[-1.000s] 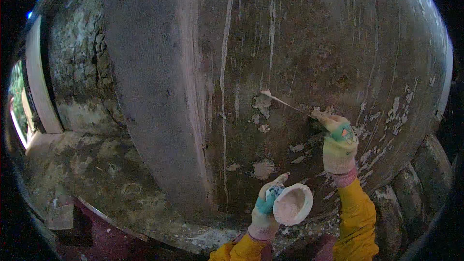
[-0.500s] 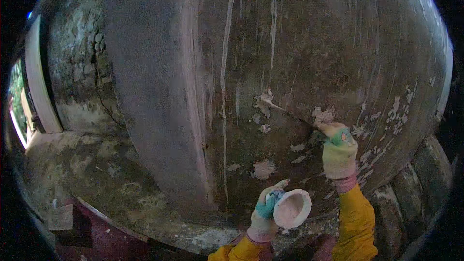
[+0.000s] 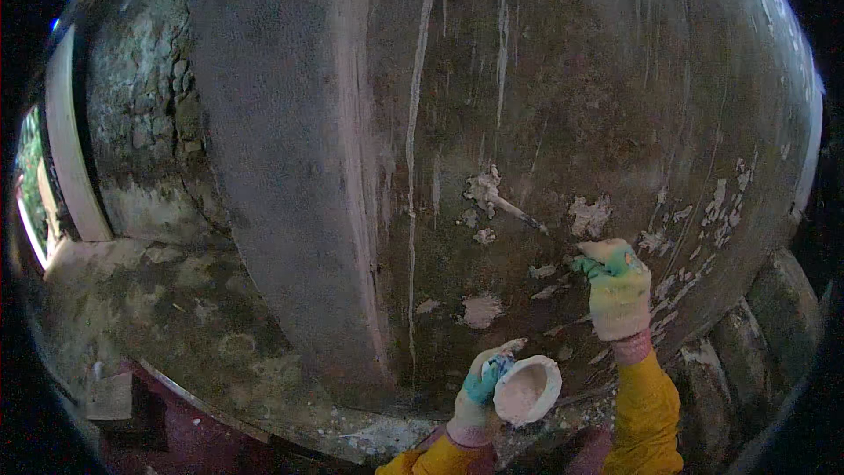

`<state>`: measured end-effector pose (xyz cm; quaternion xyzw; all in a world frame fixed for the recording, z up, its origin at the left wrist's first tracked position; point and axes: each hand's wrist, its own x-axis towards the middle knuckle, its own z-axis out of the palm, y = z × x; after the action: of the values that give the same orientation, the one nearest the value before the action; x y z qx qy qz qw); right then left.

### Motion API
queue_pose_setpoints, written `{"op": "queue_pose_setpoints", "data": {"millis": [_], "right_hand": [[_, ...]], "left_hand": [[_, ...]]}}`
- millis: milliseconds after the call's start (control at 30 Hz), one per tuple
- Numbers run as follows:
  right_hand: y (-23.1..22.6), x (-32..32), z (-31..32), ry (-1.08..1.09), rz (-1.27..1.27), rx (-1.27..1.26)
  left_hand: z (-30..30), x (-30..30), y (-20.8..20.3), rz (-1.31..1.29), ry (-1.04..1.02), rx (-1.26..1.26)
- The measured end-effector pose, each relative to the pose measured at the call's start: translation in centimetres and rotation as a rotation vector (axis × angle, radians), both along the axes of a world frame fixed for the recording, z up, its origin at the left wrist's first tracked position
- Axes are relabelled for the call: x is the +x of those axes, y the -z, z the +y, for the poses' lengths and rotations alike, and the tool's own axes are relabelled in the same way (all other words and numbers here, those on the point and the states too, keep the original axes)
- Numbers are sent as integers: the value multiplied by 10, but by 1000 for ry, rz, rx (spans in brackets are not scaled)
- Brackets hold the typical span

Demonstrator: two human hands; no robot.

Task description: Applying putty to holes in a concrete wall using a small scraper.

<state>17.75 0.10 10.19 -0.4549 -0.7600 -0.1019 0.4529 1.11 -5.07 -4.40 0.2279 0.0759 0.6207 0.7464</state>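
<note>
My left hand point(image 3: 479, 391), in a green-and-white stained glove, grips a small white bowl point(image 3: 550, 389) at its left rim. Pale, pinkish-white paste point(image 3: 522, 392) lies inside the bowl, which is tipped toward me. My right hand point(image 3: 617, 286), gloved alike, is closed close to the dark, weathered wall point(image 3: 580, 149). Its fingers pinch a slim, dark tool whose kind I cannot make out against the wall. Up and left of that hand, a whitish streak point(image 3: 519, 211) runs slantwise from a pale patch point(image 3: 483, 186). Another pale patch point(image 3: 590, 215) sits just above my right hand.
The wall bulges toward me, with a smoother grey band point(image 3: 272, 149) on its left and long white drips. A stained ledge point(image 3: 202, 308) runs along its foot. Curved stone ridges point(image 3: 730, 361) stand at lower right; a pale upright post point(image 3: 72, 141) is far left.
My right hand has drawn slightly down and right with the tool, and the whitish streak on the wall is longer. My left hand with the bowl has shifted a little down.
</note>
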Motion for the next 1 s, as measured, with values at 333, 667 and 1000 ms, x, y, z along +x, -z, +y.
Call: {"op": "queue_pose_setpoints", "data": {"millis": [333, 667, 1000], "right_hand": [[0, 15, 3, -406, 537, -158], [-33, 25, 20, -45, 148, 50], [-52, 19, 17, -14, -78, 169]], "left_hand": [[1, 5, 29, -209, 110, 71], [7, 15, 71, -432, 243, 113], [12, 20, 111, -598, 495, -51]]}}
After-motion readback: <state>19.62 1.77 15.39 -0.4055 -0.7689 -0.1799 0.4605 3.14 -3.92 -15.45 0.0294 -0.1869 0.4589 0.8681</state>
